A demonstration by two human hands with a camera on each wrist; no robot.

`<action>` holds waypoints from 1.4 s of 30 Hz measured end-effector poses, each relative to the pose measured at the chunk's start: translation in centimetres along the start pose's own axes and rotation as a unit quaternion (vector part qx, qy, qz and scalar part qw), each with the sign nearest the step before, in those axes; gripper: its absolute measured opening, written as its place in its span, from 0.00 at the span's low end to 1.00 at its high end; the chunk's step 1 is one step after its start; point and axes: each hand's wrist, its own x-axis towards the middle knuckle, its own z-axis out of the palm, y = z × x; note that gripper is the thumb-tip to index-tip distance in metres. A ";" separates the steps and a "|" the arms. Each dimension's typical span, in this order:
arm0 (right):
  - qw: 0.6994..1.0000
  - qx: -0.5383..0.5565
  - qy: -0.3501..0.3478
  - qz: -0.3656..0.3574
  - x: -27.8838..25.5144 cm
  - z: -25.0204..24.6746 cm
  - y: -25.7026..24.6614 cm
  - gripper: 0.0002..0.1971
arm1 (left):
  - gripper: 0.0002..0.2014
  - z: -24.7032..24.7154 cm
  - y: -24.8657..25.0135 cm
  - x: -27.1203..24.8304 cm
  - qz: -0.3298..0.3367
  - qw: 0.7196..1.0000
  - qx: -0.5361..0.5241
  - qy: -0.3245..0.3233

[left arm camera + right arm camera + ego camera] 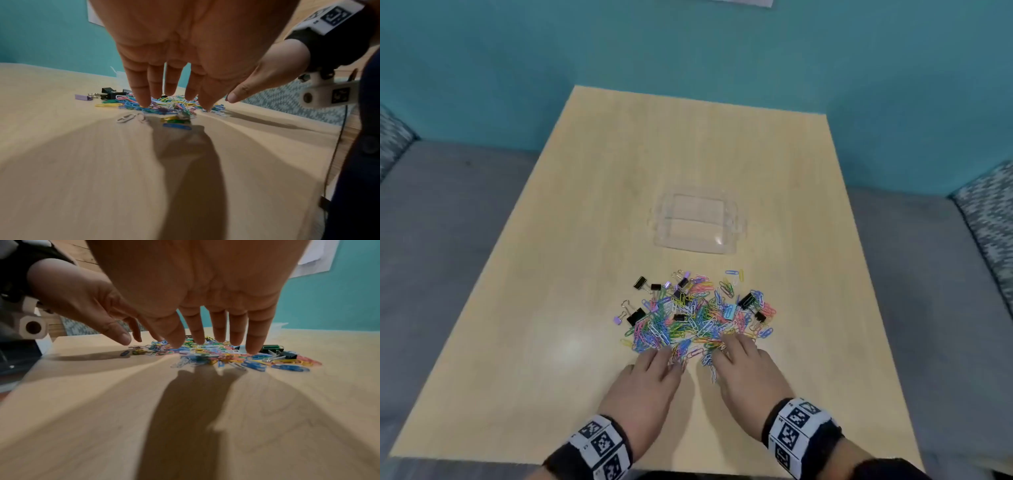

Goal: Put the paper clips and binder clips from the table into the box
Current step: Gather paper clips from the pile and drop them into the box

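A heap of coloured paper clips [697, 317] with several black binder clips [636, 316] mixed in lies on the light wooden table [585, 240]. A clear plastic box [697, 222] stands just beyond the heap. My left hand [654, 363] reaches the heap's near left edge with straight fingers [144, 99] whose tips touch the clips [164, 105]. My right hand [739, 356] is at the near right edge, its straight fingers [255, 340] spread over the clips [226, 353]. Neither hand holds anything.
A small purple binder clip [82, 97] lies at the heap's left fringe. A grey sofa [448, 240] with patterned cushions [993, 219] surrounds the table, and a teal wall [688, 51] stands behind it.
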 end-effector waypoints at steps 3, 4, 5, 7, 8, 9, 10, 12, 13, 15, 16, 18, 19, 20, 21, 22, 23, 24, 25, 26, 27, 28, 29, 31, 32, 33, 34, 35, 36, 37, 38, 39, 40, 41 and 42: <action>0.999 0.019 0.009 0.026 0.8 0.5 -0.2 0.20 | 0.36 0.0 -0.1 1.0 -0.036 0.999 -0.011 0.007; 1.000 0.009 -0.002 0.027 1.0 0.6 -0.3 0.20 | 0.36 0.0 -0.3 1.3 -0.043 0.999 0.005 0.013; 1.000 0.009 -0.010 0.024 1.3 0.7 -0.3 0.20 | 0.37 0.0 -0.6 1.7 -0.045 0.999 0.009 0.013; 1.000 0.010 -0.019 0.019 2.1 0.7 -0.2 0.22 | 0.38 -0.4 -1.0 2.4 -0.050 0.999 0.015 0.015; 0.999 0.013 -0.022 0.019 2.6 0.3 -0.2 0.22 | 0.38 -0.8 -1.1 2.7 -0.054 0.998 0.011 0.012; 1.000 0.014 -0.022 0.015 3.0 0.1 -0.2 0.22 | 0.40 -1.0 -1.3 3.1 -0.057 0.998 0.009 0.008; 0.999 0.018 -0.023 0.018 3.4 -0.2 -0.2 0.22 | 0.42 -1.3 -1.4 3.5 -0.061 0.998 0.003 0.001; 0.999 0.025 -0.027 0.029 4.0 -0.5 0.0 0.27 | 0.45 -1.4 -1.7 4.3 -0.070 0.997 -0.001 -0.015; 0.998 0.028 -0.034 0.033 4.3 -0.7 0.0 0.31 | 0.46 -1.4 -1.8 4.5 -0.071 0.997 -0.001 -0.020; 0.998 0.030 -0.050 0.026 4.7 -0.9 0.0 0.37 | 0.49 -1.5 -1.9 5.1 -0.066 0.997 0.004 -0.026; 0.998 0.028 -0.055 0.020 4.9 -1.0 0.1 0.39 | 0.49 -1.5 -2.0 5.3 -0.062 0.998 0.005 -0.024; 0.998 0.020 -0.063 0.006 5.2 -1.2 0.1 0.38 | 0.48 -1.6 -2.1 5.6 -0.053 0.998 0.009 -0.014; 0.998 0.019 -0.067 0.001 5.3 -1.3 0.2 0.37 | 0.47 -1.6 -2.2 5.7 -0.048 0.999 0.007 -0.007; 0.997 0.018 -0.070 -0.005 5.4 -1.3 0.2 0.35 | 0.46 -1.5 -2.3 5.8 -0.041 0.999 0.006 0.003; 0.997 0.017 -0.074 -0.010 5.5 -1.3 0.3 0.33 | 0.45 -1.6 -2.3 5.9 -0.035 0.999 0.005 0.009; 0.997 0.014 -0.078 -0.016 5.5 -1.3 0.4 0.30 | 0.43 -1.6 -2.4 6.0 -0.028 0.999 0.004 0.013; 0.996 0.014 -0.082 -0.022 5.7 -1.3 0.4 0.28 | 0.40 -1.7 -2.5 6.0 -0.024 1.000 0.004 0.014; 0.996 0.017 -0.084 -0.025 5.8 -1.4 0.5 0.26 | 0.36 -1.7 -2.5 6.1 -0.021 1.000 0.002 0.012; 0.995 0.022 -0.088 -0.027 5.9 -1.6 0.5 0.25 | 0.32 -1.8 -2.6 6.2 -0.018 1.000 0.001 0.009; 0.995 0.028 -0.090 -0.029 6.0 -1.8 0.5 0.24 | 0.28 -1.7 -2.7 6.2 -0.013 1.000 0.000 0.010; 0.995 0.033 -0.091 -0.029 6.0 -2.0 0.5 0.23 | 0.25 -1.7 -2.9 6.3 -0.010 1.000 0.000 0.010; 0.995 0.036 -0.093 -0.028 6.1 -2.2 0.6 0.22 | 0.23 -1.6 -3.1 6.4 -0.008 1.000 -0.003 0.011; 0.994 0.039 -0.096 -0.027 6.1 -2.4 0.7 0.22 | 0.23 -1.7 -3.2 6.5 -0.009 1.000 -0.008 0.010; 0.993 0.051 -0.100 -0.026 6.1 -2.6 1.0 0.21 | 0.24 -2.2 -3.3 6.6 -0.011 1.000 -0.019 0.005; 0.993 0.061 -0.101 -0.027 6.1 -2.7 1.2 0.20 | 0.24 -2.6 -3.3 6.6 -0.015 1.000 -0.027 -0.001; 0.992 0.071 -0.103 -0.029 6.1 -2.7 1.3 0.20 | 0.24 -2.9 -3.4 6.7 -0.019 0.999 -0.034 -0.005; 0.991 0.081 -0.104 -0.029 6.2 -2.6 1.6 0.20 | 0.25 -3.0 -3.5 6.7 -0.024 0.999 -0.045 -0.005; 0.990 0.090 -0.110 -0.024 6.2 -2.5 1.8 0.19 | 0.24 -3.2 -3.6 6.8 -0.031 0.997 -0.064 -0.004; 0.989 0.100 -0.111 -0.017 6.3 -2.3 2.1 0.17 | 0.22 -3.3 -3.6 6.8 -0.039 0.995 -0.093 -0.007; 0.988 0.109 -0.112 -0.008 6.3 -2.2 2.4 0.15 | 0.19 -3.5 -3.6 6.8 -0.051 0.991 -0.125 -0.007; 0.987 0.119 -0.111 -0.001 6.4 -2.2 2.6 0.12 | 0.13 -3.6 -3.6 6.8 -0.070 0.985 -0.159 -0.002; 0.985 0.131 -0.112 0.004 6.5 -2.4 2.7 0.08 | 0.07 -3.9 -3.7 6.9 -0.097 0.978 -0.185 0.003; 0.983 0.147 -0.114 0.006 6.6 -2.8 2.9 0.05 | 0.02 -4.3 -3.8 7.1 -0.119 0.971 -0.209 -0.011; 0.977 0.173 -0.122 0.013 6.8 -3.3 3.1 0.04 | 0.02 -4.9 -3.9 7.2 -0.130 0.962 -0.237 -0.023; 0.970 0.204 -0.128 0.023 7.0 -3.9 3.3 0.05 | 0.02 -5.5 -4.0 7.4 -0.137 0.954 -0.266 -0.029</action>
